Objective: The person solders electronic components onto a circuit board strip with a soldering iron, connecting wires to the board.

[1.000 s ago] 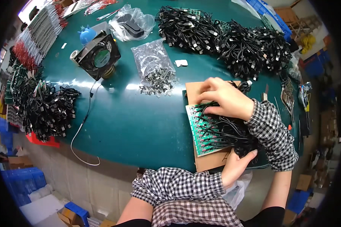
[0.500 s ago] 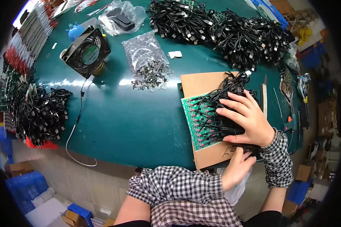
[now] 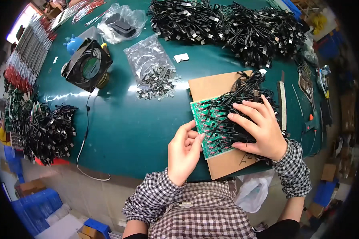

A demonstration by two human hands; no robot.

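A green circuit board panel [image 3: 206, 136] lies on a piece of brown cardboard [image 3: 223, 169], with red and black wires attached across it. My left hand [image 3: 183, 151] pinches the panel's left edge between thumb and fingers; the fingertips beneath are partly hidden. Resting flat with fingers spread, my right hand [image 3: 261, 129] presses on the bundle of black cables [image 3: 249, 85] that runs off the panel's right side. The cable bundle under the palm is mostly hidden.
Large heaps of black USB cables [image 3: 187, 24] line the far side, with another pile [image 3: 48, 129] at left. A black fan [image 3: 89, 65] stands on the green table [image 3: 123, 135]. Small metal parts [image 3: 159, 81] spill from a clear bag [image 3: 143, 55]. Right are a metal strip [image 3: 282, 105] and tools.
My left hand has moved from under the cables by my right hand to the panel's left edge and taken hold there. My right hand stays spread on the cables.
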